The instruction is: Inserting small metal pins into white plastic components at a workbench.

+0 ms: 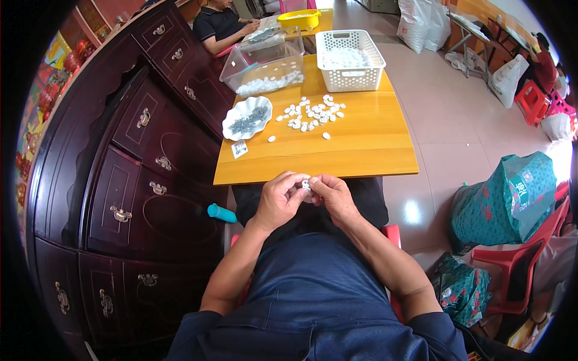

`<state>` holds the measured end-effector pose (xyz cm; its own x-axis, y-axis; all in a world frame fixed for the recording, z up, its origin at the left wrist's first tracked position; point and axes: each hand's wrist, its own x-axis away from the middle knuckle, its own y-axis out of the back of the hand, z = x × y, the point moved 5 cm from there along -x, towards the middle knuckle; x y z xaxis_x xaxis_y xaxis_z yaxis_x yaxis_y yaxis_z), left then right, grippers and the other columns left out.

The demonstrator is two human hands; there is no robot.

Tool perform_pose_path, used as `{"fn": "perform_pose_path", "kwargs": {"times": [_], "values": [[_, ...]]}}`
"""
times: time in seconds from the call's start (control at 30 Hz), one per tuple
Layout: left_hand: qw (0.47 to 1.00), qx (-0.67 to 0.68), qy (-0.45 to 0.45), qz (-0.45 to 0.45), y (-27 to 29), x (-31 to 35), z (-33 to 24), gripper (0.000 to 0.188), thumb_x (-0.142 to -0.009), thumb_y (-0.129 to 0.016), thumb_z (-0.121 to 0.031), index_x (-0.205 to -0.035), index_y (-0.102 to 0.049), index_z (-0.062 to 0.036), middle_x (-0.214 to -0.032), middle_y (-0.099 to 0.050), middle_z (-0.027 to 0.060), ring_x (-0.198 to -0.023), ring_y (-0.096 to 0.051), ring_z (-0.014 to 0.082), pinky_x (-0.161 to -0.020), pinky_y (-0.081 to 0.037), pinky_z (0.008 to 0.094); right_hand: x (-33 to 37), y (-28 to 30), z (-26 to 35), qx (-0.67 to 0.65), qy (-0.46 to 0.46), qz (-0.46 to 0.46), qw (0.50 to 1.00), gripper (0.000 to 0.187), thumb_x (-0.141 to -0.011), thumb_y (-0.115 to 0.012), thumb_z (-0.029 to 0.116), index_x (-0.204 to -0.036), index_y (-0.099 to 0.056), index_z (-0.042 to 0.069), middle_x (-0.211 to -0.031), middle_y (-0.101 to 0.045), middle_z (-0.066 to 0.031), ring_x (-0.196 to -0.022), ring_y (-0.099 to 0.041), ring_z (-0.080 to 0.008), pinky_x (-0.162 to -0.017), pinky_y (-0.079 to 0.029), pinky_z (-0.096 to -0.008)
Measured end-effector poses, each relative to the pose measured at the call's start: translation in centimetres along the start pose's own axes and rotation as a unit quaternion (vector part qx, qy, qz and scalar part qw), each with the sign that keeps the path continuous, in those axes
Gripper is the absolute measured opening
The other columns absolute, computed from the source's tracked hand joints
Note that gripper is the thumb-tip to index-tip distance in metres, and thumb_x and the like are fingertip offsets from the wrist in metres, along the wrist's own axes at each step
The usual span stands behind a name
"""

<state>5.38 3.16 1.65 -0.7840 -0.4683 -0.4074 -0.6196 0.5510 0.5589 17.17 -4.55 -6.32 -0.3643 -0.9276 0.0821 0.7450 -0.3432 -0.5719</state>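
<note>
Just past the table's near edge, over my lap, my left hand [282,197] and my right hand [330,195] meet with fingers pinched. Between their fingertips is a small white plastic piece [306,184] with dark spots; both hands grip it, and its lower part is hidden by the fingers. On the wooden table [361,157] ahead lies a loose spread of similar white oval pieces [313,113]. A scalloped white dish [229,125] at the left holds small dark grey parts [251,120]. Beside the dish is a small printed white card [239,149].
A white perforated basket [354,82] and a clear plastic bin [232,75], both containing white pieces, stand at the table's far side. Dark wooden cabinets [129,222] line the left. A teal bag [506,201] stands at right. Another person [215,27] sits beyond, near a yellow tub [299,21].
</note>
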Motion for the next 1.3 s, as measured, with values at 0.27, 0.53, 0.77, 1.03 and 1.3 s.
{"fn": "perform_pose_path", "kwargs": {"times": [0.27,0.53,0.77,1.03,1.3], "values": [[1.0,0.018,-0.018,-0.017,-0.4,0.1,-0.1,0.018,-0.092,-0.069,0.004,-0.11,-0.068,0.0023,-0.096,-0.069,0.0096,-0.079,-0.07,0.0163,-0.068,-0.057,0.0274,0.4,-0.2,0.1,-0.001,0.001,-0.016,1.0,0.021,-0.105,-0.063,0.021,-0.094,-0.069,0.004,-0.08,-0.065,-0.0005,-0.069,-0.054,-0.0074,-0.065,-0.044,-0.0227],[0.999,-0.004,-0.03,-0.027,-0.3,0.0,-0.4,0.015,-0.091,-0.069,0.002,-0.106,-0.067,0.0008,-0.092,-0.069,0.0144,-0.08,-0.072,0.0284,-0.07,-0.056,0.0351,0.8,-0.6,0.0,0.01,0.027,-0.024,0.999,0.023,-0.105,-0.063,0.022,-0.095,-0.07,0.003,-0.081,-0.066,-0.001,-0.07,-0.055,-0.0075,-0.065,-0.044,-0.023],[0.999,0.02,-0.03,-0.024,-0.1,-0.3,-0.5,0.018,-0.092,-0.07,0.003,-0.111,-0.068,0.0012,-0.096,-0.069,0.0097,-0.08,-0.07,0.0166,-0.07,-0.056,0.0273,0.6,-0.5,0.6,-0.003,0.033,-0.015,0.999,0.023,-0.105,-0.063,0.022,-0.096,-0.071,0.003,-0.081,-0.066,-0.0011,-0.07,-0.054,-0.0074,-0.065,-0.044,-0.0228],[0.997,-0.011,-0.069,-0.026,0.5,-0.9,-1.0,0.016,-0.09,-0.071,0.002,-0.106,-0.069,0.002,-0.095,-0.07,0.0128,-0.081,-0.073,0.0247,-0.071,-0.057,0.0327,0.7,-0.8,1.0,-0.02,0.055,-0.01,0.998,0.022,-0.105,-0.063,0.021,-0.099,-0.071,0.001,-0.083,-0.067,-0.0014,-0.071,-0.054,-0.0069,-0.066,-0.043,-0.0221],[0.998,-0.027,-0.054,-0.016,-0.3,-1.0,-1.2,0.022,-0.089,-0.071,0.003,-0.11,-0.068,-0.0001,-0.094,-0.068,0.011,-0.077,-0.071,0.0229,-0.067,-0.055,0.032,0.9,-0.3,0.8,-0.015,0.055,-0.033,0.998,0.021,-0.105,-0.063,0.02,-0.099,-0.07,0.001,-0.084,-0.067,-0.0009,-0.071,-0.055,-0.0063,-0.065,-0.043,-0.0212]]}}
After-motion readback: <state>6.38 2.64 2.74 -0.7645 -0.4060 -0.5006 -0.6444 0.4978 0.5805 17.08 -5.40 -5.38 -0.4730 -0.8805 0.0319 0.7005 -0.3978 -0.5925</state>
